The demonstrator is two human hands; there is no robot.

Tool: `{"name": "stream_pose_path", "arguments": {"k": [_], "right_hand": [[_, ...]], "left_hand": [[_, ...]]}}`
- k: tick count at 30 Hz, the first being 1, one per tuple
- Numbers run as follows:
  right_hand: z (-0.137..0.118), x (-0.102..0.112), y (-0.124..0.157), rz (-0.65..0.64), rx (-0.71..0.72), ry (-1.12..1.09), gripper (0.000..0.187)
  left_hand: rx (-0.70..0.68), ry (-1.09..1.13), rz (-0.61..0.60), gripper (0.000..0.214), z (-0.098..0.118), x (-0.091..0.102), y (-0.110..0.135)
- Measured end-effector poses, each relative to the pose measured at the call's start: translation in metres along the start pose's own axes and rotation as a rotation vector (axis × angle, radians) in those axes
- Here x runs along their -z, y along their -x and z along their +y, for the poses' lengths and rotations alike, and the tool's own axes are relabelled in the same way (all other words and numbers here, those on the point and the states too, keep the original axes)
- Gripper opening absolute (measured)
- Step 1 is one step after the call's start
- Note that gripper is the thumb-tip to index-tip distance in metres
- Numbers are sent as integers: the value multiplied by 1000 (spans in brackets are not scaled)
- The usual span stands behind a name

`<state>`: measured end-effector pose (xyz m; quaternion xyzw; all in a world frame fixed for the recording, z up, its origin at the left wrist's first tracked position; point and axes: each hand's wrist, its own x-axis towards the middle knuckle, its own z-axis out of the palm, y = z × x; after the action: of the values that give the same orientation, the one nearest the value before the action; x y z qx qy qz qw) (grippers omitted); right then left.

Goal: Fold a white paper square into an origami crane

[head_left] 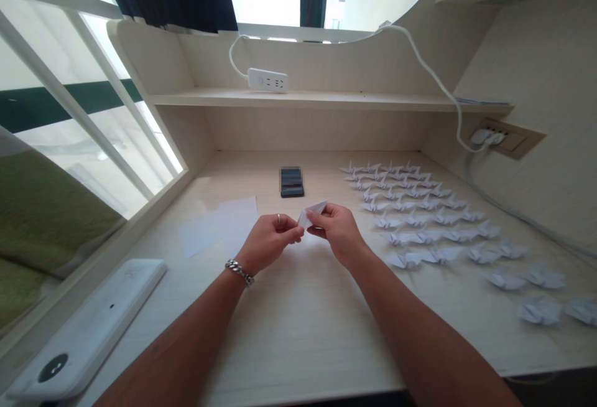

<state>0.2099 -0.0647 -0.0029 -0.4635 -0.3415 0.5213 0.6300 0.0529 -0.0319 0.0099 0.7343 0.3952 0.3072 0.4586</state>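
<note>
Between my two hands, a small folded piece of white paper (315,209) is held above the desk. My right hand (339,228) pinches its right side between thumb and fingers. My left hand (273,237), with a ring and a chain bracelet, has thumb and fingertips closed on the paper's lower left corner. Off to the right stand rows of white paper cranes (422,217). Left of my left hand lie loose white paper sheets (209,226), partly overlapping. Just beyond the hands a dark phone-like device (291,183) rests on the desk.
A long white device (93,326) lies along the desk's left edge, beside a white railing (79,96). On the back shelf (326,99) sits a power strip (267,80). A white cable (431,71) runs down to the wall socket (508,138) at right.
</note>
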Motion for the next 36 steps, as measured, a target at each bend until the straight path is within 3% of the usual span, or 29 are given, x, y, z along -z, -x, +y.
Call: {"name": "stream_pose_path", "arguments": {"k": [10,16,18,23,29,33,36], "right_hand": [[-2,2,-2,30,4,14,33],[0,3,-3,35,36,72,34],[0,3,-3,41,45,87,34],[1,3,-5,14,64,110,32],[3,3,-4,-31,68,87,35],[2,4,-3,-74,22,75,34],[2,5,-3,-85,64,140,31]], "left_hand": [[15,-131,-47,20,-3,6,-1],[50,-168,-92,17,-17,13,-4],[94,-130,-90,13,-20,14,-6],[121,221,31,23,-14,5,-7],[41,19,-64,25,-5,-3,-1],[41,31,-112,20,-6,0,-1],[75,73,-102,19,-4,2,-1]]}}
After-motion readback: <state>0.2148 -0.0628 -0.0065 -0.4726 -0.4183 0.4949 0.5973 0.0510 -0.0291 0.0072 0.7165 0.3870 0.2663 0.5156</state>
